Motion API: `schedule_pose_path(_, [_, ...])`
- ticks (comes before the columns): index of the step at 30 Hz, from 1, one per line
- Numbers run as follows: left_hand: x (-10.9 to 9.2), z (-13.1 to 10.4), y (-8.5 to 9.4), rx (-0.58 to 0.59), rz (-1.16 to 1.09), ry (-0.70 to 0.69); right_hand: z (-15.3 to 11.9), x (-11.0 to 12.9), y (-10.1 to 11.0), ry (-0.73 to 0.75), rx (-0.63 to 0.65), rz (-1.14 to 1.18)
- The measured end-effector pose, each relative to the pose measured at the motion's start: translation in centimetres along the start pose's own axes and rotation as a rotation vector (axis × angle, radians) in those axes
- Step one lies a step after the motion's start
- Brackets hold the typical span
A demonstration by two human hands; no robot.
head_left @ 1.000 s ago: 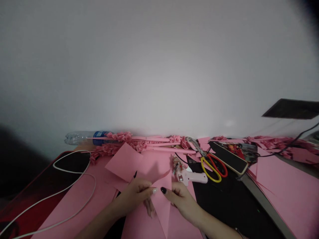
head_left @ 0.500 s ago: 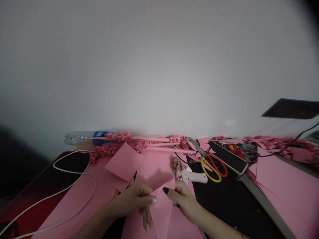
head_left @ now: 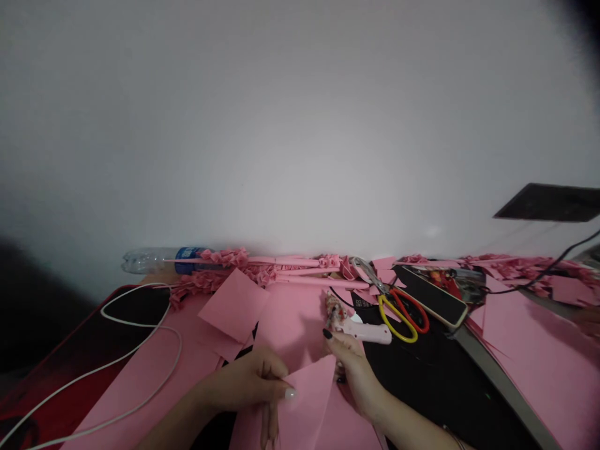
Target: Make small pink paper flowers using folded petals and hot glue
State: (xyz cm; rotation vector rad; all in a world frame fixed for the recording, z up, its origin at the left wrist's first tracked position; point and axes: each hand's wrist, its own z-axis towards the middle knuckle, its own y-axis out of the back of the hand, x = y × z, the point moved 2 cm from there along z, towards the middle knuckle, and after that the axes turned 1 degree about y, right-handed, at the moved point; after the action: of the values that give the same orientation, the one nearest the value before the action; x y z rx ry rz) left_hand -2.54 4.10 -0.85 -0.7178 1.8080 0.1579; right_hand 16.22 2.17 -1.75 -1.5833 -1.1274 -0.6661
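A folded piece of pink paper (head_left: 307, 400) is held up at the bottom middle, its pointed corner toward the right. My left hand (head_left: 257, 381) pinches its left edge, white-nailed thumb on top and fingers behind. My right hand (head_left: 354, 372) is beside the paper's right corner with the thumb raised off it and the fingers partly hidden; whether they touch the paper I cannot tell. Just beyond my right hand lies a pale pink glue gun (head_left: 368, 332) with a crusted nozzle. Under both hands are larger pink sheets (head_left: 285, 319).
Scissors (head_left: 398, 319) with red and yellow handles lie right of the glue gun, near a phone (head_left: 434, 297). Pink paper flowers (head_left: 225, 257) and a plastic bottle (head_left: 150, 259) line the wall. A white cable (head_left: 135, 325) loops at left; pink sheets (head_left: 539, 356) lie at right.
My right thumb has lifted off the paper and the right hand has shifted slightly right. The paper's tip has dropped and leans right. My left hand keeps its pinch.
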Motion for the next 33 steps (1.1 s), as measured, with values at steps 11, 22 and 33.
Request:
schedule_pose_path(11, [-1.3, 1.0, -0.3, -0.264, -0.031, -0.149, -0.3, -0.3, -0.6, 0.067, 0.244, -0.329])
schedule_pose_path(22, [-1.4, 1.1, -0.5, -0.353, 0.155, -0.155, -0.6, 0.3, -1.0, 0.18, 0.233, -0.698])
schedule_pose_path(33, [-0.3, 1.6, 0.0, -0.67, 0.317, -0.184, -0.6, 0.3, -0.9, 0.227, 0.184, -0.649])
